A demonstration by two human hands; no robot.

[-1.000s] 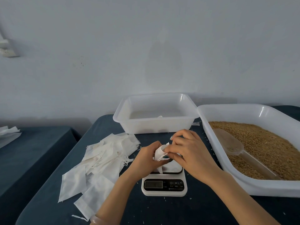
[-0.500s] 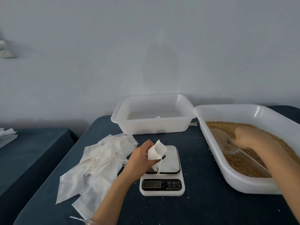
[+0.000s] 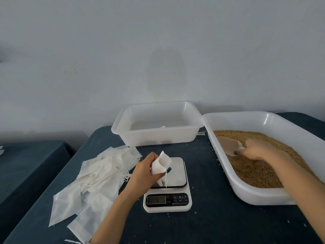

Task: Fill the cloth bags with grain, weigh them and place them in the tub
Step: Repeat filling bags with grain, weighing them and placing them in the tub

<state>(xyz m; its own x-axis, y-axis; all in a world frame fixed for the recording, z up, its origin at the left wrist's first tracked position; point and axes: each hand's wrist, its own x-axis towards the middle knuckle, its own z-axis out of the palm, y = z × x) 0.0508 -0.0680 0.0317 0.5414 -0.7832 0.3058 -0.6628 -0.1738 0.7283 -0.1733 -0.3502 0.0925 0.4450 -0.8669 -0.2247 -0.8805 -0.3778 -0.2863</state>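
Dark tabletop (image 3: 207, 173), bag (image 3: 161, 163) in left hand (image 3: 143, 170)

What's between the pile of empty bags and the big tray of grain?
In the head view, the scale sits there, with the left hand holding one open bag over it.

View: one wide-angle head camera, worn by the person and looking from their own standpoint.
Facing: forward and down across the dark surface (image 3: 211, 222) toward a pale wall (image 3: 158, 50), which fills the upper half.
Nearness: close; both forearms enter from the lower edge, with the left hand (image 3: 146, 171) and right hand (image 3: 258, 148) within reach of the lens.
Centre: the scale (image 3: 167, 201) sits just below mid-frame.
Right edge: cuts off the grain tray (image 3: 246, 192).
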